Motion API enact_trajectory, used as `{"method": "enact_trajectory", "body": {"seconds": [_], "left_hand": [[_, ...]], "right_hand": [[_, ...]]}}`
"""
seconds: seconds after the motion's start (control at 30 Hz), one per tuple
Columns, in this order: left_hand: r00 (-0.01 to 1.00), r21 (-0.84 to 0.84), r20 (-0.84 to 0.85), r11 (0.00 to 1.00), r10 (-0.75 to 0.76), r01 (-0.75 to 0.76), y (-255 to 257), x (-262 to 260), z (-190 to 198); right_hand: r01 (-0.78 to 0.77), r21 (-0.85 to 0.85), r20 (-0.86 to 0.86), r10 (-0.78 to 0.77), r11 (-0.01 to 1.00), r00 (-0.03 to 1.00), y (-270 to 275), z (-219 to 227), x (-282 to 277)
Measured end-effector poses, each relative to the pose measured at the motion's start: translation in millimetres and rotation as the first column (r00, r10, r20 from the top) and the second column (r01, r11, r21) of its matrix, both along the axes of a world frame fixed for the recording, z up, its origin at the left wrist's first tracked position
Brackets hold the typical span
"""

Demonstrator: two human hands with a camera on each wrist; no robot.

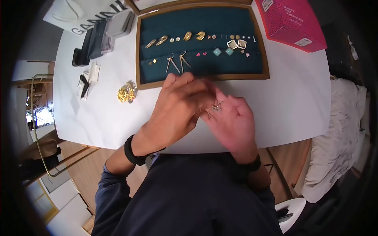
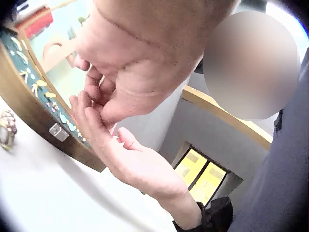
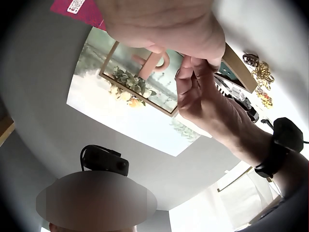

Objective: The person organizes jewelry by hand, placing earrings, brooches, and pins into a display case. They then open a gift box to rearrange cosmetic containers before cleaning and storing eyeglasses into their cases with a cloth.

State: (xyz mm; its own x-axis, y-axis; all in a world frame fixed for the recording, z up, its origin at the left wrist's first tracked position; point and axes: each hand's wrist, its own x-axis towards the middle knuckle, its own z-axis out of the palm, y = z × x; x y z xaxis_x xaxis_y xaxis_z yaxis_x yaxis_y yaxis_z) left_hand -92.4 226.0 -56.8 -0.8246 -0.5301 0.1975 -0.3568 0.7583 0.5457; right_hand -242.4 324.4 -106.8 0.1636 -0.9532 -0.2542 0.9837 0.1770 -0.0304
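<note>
My right hand (image 1: 232, 122) lies palm up over the table's front part, with small jewellery pieces (image 1: 216, 106), some with stones, on its palm. My left hand (image 1: 175, 106) reaches over from the left, fingers bent, its fingertips right at the right hand's fingers. In the left wrist view, the left thumb and fingers meet above the right fingers; I cannot tell whether they pinch a piece. Just beyond both hands stands a wooden jewellery case (image 1: 244, 77) with dark green lining. Two long bar earrings (image 1: 184, 61) lie near its front edge, close to the left knuckles.
Rows of earrings fill the case, including gold hoops (image 1: 161, 40) and turquoise squares (image 1: 229, 51). A gold jewellery cluster (image 1: 126, 93) lies left of the hands. Dark pouches (image 1: 94, 41), a grey box (image 1: 120, 24) and a white bag (image 1: 73, 15) stand back left, a pink box (image 1: 293, 23) back right.
</note>
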Motion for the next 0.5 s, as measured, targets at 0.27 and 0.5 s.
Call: {"method": "enact_trajectory", "body": {"seconds": [0.27, 0.5], "left_hand": [[0.978, 0.266, -0.111, 0.943, -0.177, 0.2, -62.4, -42.5, 32.3], [0.979, 0.061, 0.083, 0.981, -0.188, 0.183, -186.9, -144.2, 9.5]], "right_hand": [[0.079, 0.077, -0.002, -0.079, 0.994, 0.997, -2.1, 1.6, -35.5], [0.297, -0.025, 0.075, -0.295, 0.955, 0.953, -11.3, -6.5, -118.8]]}}
